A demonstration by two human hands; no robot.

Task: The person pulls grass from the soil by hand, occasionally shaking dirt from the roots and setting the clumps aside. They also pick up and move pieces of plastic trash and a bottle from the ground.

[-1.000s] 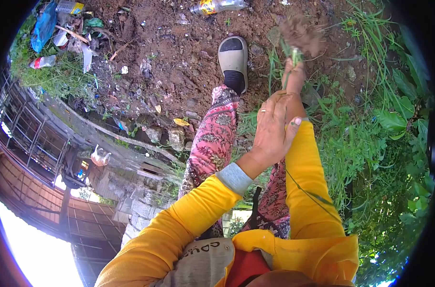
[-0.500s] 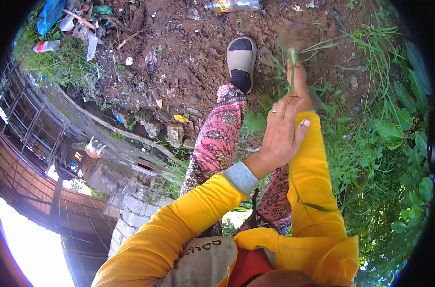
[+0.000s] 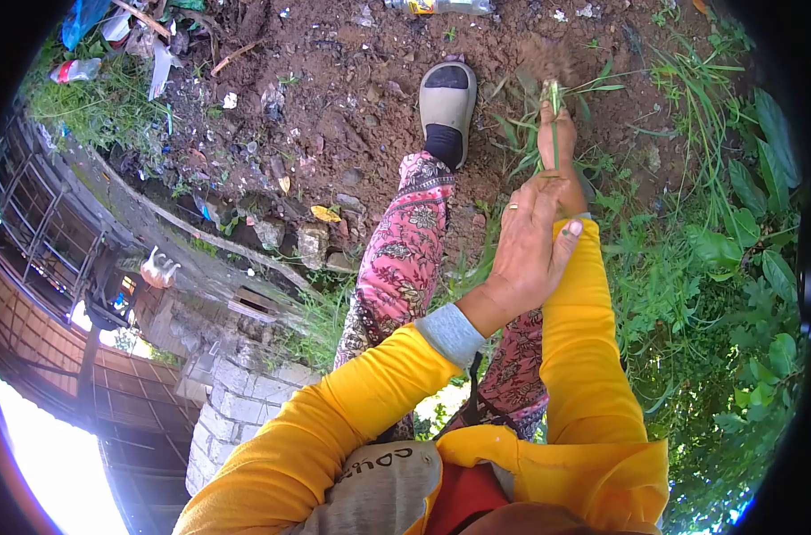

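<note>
My right hand reaches forward over the soil, closed around a green weed. Narrow leaves stick out to both sides of the fist. A brown, blurred clump, perhaps roots with soil, shows just beyond it. My left hand lies across my right wrist and sleeve cuff, palm down, with fingers stretched out and the thumb apart. A thin green stem runs back from the right fist toward the left fingertips. Most of the right palm is hidden.
A shoe stands on the bare soil. Weeds grow thickly on the right. Litter and a plastic bottle lie at upper left, with another bottle at the top. Left are a block wall and an animal.
My right hand has come into clearer view with the weed, and the brown clump has shifted slightly up and left. My left hand stays over the right wrist. The view has shifted slightly.
</note>
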